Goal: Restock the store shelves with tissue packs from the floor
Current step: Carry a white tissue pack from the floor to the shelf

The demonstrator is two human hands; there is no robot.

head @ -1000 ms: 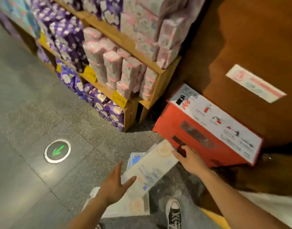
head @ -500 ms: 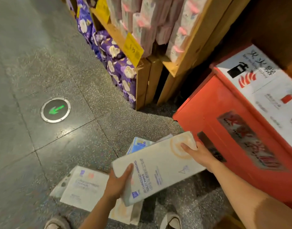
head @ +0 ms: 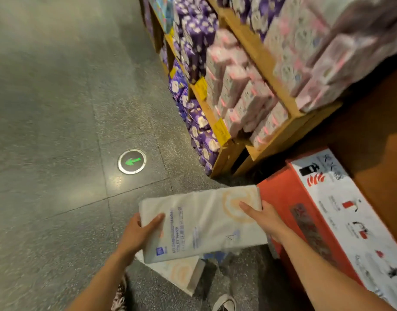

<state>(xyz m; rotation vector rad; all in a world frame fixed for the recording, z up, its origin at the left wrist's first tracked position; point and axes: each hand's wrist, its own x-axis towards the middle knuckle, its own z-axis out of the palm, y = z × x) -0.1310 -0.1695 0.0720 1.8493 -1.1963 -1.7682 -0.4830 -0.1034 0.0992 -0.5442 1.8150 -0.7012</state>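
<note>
While at least one more white pack (head: 182, 272) lies on the floor (head: 47, 108) under your arms, you hold a long white tissue pack (head: 202, 223) clear of the ground w/ both hands, just beside the red box (head: 294, 209) at right. By my read the restock is early-to-mid: this pack is picked up but not yet shelved. The floor pack and a blue-printed item (head: 213, 255) beside it, partly hidden, are left to go. Wooden shelves (head: 267, 63) at far right carry pink packs (head: 238, 90) and purple packs (head: 193, 41), tightly stacked. No obvious gap for the white pack shows from this angle, and that part of the shot is blurred, so where it belongs can't be told.

Your left hand (head: 139, 232) grasps the pack's near-left end, thumb lying across the top face, fingers out of sight beneath. Your right hand (head: 265, 218) grasps the far-right end, thumb on the printed orange ring, fingers wrapped round the edge next to the red box. Both forearms reach fwd from the bottom of frame, approx. parallel. The pack spans between them, its right end farther from you than its left.

A green arrow marker (head: 132, 161) sits in the floor at left, well apart from the pack. One shoe (head: 224, 303) shows at the near edge.
</note>
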